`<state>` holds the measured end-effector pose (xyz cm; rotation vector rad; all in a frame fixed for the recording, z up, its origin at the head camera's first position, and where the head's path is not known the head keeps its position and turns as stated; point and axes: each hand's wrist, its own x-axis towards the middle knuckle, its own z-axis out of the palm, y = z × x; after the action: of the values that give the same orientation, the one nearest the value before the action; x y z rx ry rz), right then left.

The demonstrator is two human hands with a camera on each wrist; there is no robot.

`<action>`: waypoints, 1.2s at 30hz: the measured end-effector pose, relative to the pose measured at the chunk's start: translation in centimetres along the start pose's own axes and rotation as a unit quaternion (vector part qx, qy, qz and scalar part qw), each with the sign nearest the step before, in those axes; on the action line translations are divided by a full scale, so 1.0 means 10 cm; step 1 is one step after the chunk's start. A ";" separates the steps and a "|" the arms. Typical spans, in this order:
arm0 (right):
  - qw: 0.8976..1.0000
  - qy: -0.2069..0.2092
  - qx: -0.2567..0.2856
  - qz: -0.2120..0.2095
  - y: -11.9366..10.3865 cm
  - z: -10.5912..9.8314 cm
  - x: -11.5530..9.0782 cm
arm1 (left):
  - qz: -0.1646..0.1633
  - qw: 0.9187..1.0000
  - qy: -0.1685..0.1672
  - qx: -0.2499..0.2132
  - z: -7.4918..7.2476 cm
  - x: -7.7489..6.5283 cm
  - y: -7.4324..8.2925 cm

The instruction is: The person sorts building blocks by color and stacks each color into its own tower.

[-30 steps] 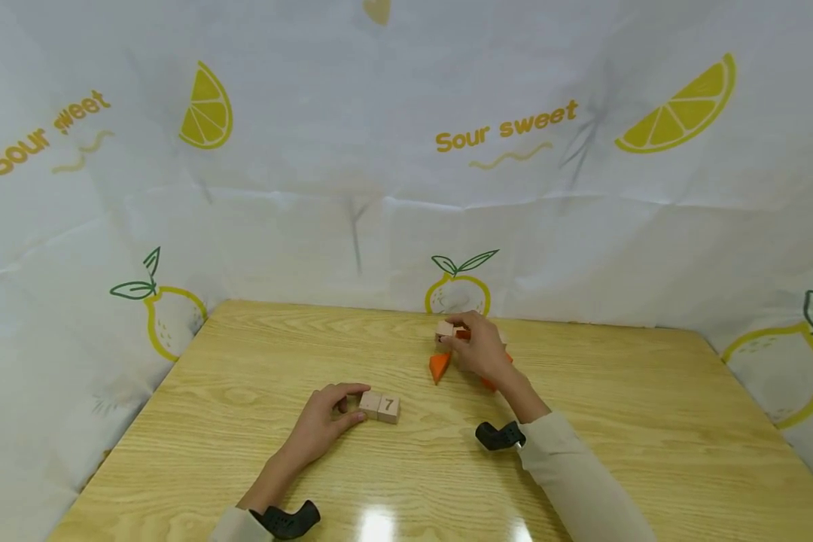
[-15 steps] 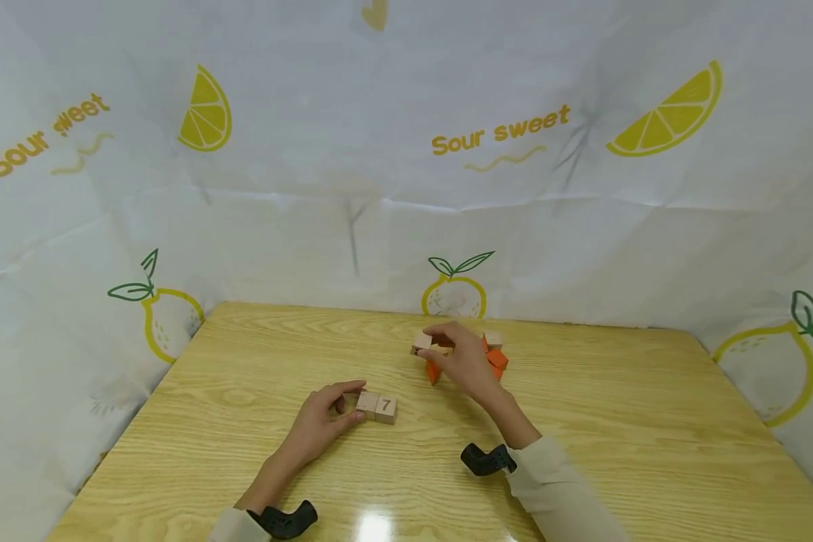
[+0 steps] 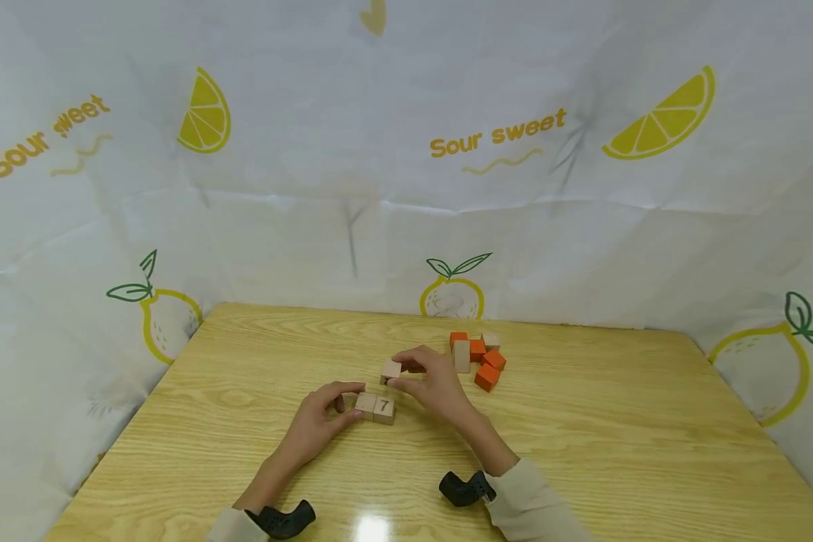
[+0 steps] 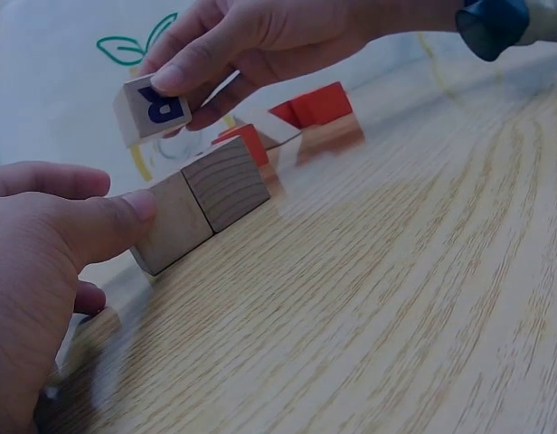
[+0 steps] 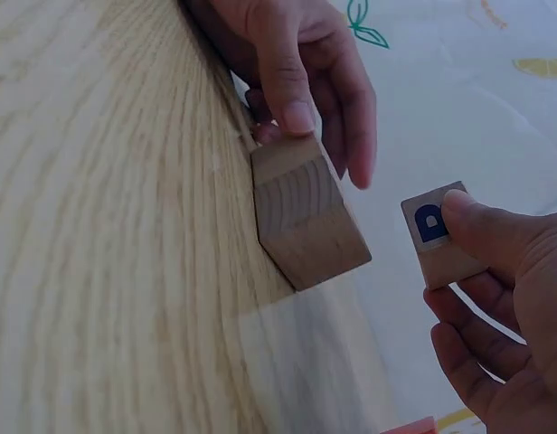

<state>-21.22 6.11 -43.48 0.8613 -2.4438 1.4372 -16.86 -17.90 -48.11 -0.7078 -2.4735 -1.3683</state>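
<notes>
Two wooden cubes sit side by side on the table. The left cube (image 3: 365, 405) is gripped between the thumb and fingers of my left hand (image 3: 314, 425); the right cube (image 3: 384, 408) has a 7 on its top. Just behind them, my right hand (image 3: 435, 385) pinches another wooden cube (image 3: 390, 369) between thumb and fingers. In the left wrist view this lettered cube (image 4: 154, 112) is held up above the pair, a dark blue letter on one face. The right wrist view shows the lettered cube (image 5: 432, 237) apart from the pair.
Behind and right of my right hand lies a loose group of several orange blocks (image 3: 488, 377), with an upright pale block (image 3: 461, 357) and another pale block (image 3: 491, 341). A white printed cloth (image 3: 312, 248) hangs at the back edge of the wooden table (image 3: 583, 421).
My right hand has carried its cube left and nearer, from the group of blocks to just behind the pair, uncovering the group. My left hand stays in place on its cube.
</notes>
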 end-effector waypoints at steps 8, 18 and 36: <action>0.999 -0.022 0.010 -0.035 -0.08 0.14 -0.04 | 0.002 1.000 -0.006 -0.027 -0.01 0.01 -0.01; 0.998 -0.028 0.022 -0.047 -0.10 0.26 -0.09 | 0.019 0.999 0.007 -0.026 0.00 0.02 0.06; 0.999 -0.038 0.010 -0.024 -0.13 0.36 -0.13 | 0.012 0.999 0.017 -0.047 -0.10 -0.01 0.33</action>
<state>-18.96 3.12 -44.98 0.9890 -2.4491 1.4401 -15.15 -17.31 -45.13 -0.7249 -2.3805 -1.4838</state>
